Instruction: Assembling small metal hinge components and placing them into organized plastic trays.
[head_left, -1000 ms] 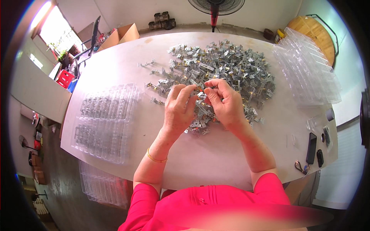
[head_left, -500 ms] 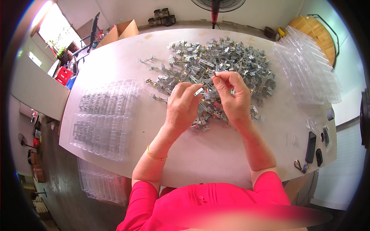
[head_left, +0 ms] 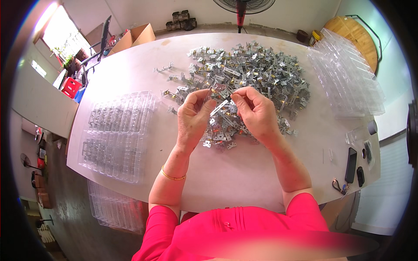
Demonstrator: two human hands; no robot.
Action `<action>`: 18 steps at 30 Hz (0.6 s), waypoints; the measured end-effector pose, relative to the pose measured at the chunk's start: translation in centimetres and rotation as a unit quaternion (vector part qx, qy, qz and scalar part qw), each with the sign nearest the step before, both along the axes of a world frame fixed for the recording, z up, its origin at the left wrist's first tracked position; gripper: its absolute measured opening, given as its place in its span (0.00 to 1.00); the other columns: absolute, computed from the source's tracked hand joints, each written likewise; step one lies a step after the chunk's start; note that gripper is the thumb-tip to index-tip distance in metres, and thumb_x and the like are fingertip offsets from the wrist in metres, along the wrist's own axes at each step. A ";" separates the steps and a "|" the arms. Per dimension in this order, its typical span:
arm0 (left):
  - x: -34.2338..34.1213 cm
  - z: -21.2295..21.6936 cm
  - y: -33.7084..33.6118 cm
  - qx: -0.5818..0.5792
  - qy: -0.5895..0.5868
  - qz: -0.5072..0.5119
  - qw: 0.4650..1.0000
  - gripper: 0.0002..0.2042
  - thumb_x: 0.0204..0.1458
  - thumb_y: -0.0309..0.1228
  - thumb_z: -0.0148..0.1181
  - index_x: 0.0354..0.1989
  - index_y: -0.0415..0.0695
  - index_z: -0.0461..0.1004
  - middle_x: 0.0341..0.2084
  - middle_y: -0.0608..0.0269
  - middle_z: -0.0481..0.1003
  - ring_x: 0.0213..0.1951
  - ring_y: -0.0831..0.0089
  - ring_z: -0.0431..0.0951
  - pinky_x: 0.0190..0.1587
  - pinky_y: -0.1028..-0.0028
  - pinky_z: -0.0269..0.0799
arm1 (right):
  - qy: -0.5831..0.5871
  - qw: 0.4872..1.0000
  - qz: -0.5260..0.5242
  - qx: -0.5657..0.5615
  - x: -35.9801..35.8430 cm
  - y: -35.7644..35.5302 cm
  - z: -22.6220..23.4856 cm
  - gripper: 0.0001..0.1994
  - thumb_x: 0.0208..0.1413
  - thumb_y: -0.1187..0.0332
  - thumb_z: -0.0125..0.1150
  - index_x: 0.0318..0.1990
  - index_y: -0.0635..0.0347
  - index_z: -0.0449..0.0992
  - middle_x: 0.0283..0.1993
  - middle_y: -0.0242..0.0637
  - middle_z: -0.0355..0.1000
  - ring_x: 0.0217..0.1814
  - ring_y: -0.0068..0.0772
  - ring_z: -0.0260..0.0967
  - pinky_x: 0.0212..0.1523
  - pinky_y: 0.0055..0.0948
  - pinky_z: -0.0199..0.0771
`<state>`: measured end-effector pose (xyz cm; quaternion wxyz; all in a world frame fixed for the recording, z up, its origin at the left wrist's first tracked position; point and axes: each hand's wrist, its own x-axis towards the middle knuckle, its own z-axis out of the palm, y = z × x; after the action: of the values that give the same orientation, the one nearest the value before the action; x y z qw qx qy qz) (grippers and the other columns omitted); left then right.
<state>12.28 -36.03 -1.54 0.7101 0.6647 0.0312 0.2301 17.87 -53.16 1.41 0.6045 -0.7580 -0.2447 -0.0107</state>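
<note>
Metal bracket [head_left: 219, 107] is pinched between left hand [head_left: 193, 117] and right hand [head_left: 257, 114], each gripping one end, raised above the table [head_left: 244, 174] for close handling. Bracket pile [head_left: 252, 76] lies just beyond, within reach. Clear trays [head_left: 117, 135] sit left; tray stack [head_left: 348, 78] far right.

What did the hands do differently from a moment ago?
The left hand and right hand lifted slightly and moved apart, drawing one metal strip out between them. The heap of metal parts, clear trays and table stayed put.
</note>
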 end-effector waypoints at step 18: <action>-0.2 0.5 -0.3 0.253 -0.073 0.099 0.960 0.14 0.54 0.21 0.67 0.49 0.38 0.77 0.40 0.65 0.73 0.41 0.77 0.74 0.46 0.76 0.72 | -0.019 0.999 -0.010 -0.028 0.1 -0.1 0.0 0.07 0.65 0.66 0.61 0.40 0.60 0.76 0.22 0.36 0.72 0.21 0.22 0.67 0.25 0.27 0.66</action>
<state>12.07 -36.29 -1.04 0.4927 0.7977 -0.0143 0.3474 17.96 -53.29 1.46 0.5780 -0.7767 -0.2492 -0.0241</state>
